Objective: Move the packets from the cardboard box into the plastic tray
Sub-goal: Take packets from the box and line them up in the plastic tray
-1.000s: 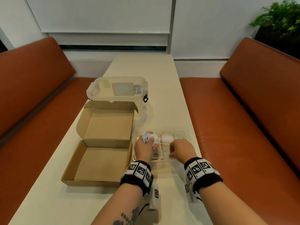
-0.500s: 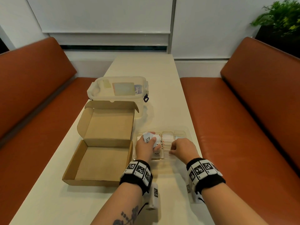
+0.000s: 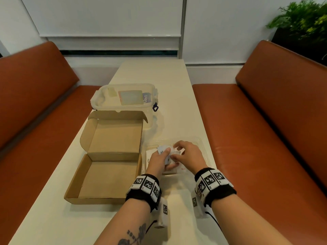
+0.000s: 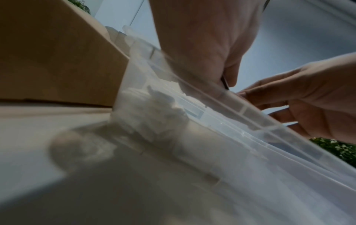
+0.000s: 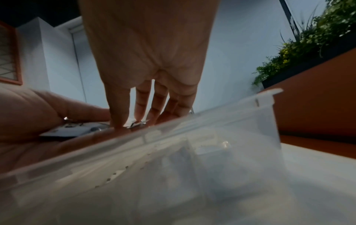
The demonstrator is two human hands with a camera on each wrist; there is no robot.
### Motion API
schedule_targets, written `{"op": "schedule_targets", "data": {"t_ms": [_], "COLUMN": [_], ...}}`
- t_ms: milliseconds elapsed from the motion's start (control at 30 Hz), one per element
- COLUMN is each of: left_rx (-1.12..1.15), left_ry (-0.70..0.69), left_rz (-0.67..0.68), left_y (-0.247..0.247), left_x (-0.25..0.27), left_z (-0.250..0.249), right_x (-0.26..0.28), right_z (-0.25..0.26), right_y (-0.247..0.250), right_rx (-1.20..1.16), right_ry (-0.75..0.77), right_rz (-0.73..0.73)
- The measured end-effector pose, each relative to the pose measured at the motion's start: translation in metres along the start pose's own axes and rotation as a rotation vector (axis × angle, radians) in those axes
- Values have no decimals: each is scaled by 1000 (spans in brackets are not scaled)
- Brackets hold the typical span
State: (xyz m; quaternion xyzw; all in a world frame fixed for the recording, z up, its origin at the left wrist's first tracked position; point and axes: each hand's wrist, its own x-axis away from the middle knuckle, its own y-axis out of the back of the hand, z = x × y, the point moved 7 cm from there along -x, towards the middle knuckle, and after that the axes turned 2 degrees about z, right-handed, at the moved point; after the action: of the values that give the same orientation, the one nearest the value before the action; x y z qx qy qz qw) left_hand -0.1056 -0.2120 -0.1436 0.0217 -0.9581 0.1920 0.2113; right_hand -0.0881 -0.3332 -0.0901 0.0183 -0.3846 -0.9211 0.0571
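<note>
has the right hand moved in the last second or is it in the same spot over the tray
Yes. The right hand has shifted left, toward the cardboard box, and now meets the left hand at the packets above the plastic tray.

A lidded clear plastic container (image 3: 124, 99) stands on the cream table (image 3: 177, 96), at 12 o'clock from the middle. Brown benches (image 3: 265, 138) lie at 3 and 9 o'clock. A green plant (image 3: 304, 20) is at 2 o'clock.

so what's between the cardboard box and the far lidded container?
Nothing: in the head view the cardboard box's raised lid overlaps the lidded container directly behind it.
</note>
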Motion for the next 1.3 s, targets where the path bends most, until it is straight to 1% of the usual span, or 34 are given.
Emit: {"op": "schedule_targets", "data": {"t_ms": [67, 133, 233, 300, 333, 400, 433, 500, 600, 733, 867, 933, 967, 1033, 1100, 1133, 1200, 1300], "left_rx": [23, 16, -4, 7, 17, 30, 25, 2, -45, -170, -256, -243, -226, -176, -133, -118, -107, -146], "left_ry": [4, -14, -9, -6, -10, -46, -73, -109, -118, -106, -98, -115, -123, -133, -147, -152, -157, -163], "left_rz": [33, 74, 101, 89, 61, -3, -15, -6, 28, 75, 87, 68, 56, 52, 54, 46, 23, 2], "left_y": [-2, -4, -7, -7, -6, -2, -2, -4, -10, -17, -19, -17, -16, -15, -16, -15, -13, -10], "left_x": [2, 3, 4, 5, 5, 3, 3, 4, 7, 7, 7, 7, 7, 7, 8, 8, 7, 5], "left_z": [-1, -3, -4, -5, -5, -8, -11, -14, -14, -13, -14, -16, -16, -17, -19, -20, -22, -22], "right_x": [-1, 0, -1, -3, -3, -2, -1, 1, 3, 3, -4, -5, -4, -1, 3, 5, 8, 7], "right_z": [0, 3, 4, -2, -6, -15, -19, -23, -27, -18, -3, -5, -8, -18, -24, -26, -27, -22], "right_y": [-1, -1, 6, 13, 17, 24, 25, 26, 25, 26, 33, 37, 39, 38, 32, 28, 22, 24], "right_rx": [-52, -64, -139, -235, -276, -343, -372, -429, -530, -501, -339, -344, -404, -608, -769, -791, -760, -534], "right_ry": [-15, 11, -2, -28, -48, -96, -113, -136, -175, -127, -47, -69, -97, -169, -234, -251, -253, -191], "right_rz": [6, 11, -20, -58, -86, -129, -134, -143, -164, -112, -13, -35, -73, -141, -144, -128, -93, -60]}}
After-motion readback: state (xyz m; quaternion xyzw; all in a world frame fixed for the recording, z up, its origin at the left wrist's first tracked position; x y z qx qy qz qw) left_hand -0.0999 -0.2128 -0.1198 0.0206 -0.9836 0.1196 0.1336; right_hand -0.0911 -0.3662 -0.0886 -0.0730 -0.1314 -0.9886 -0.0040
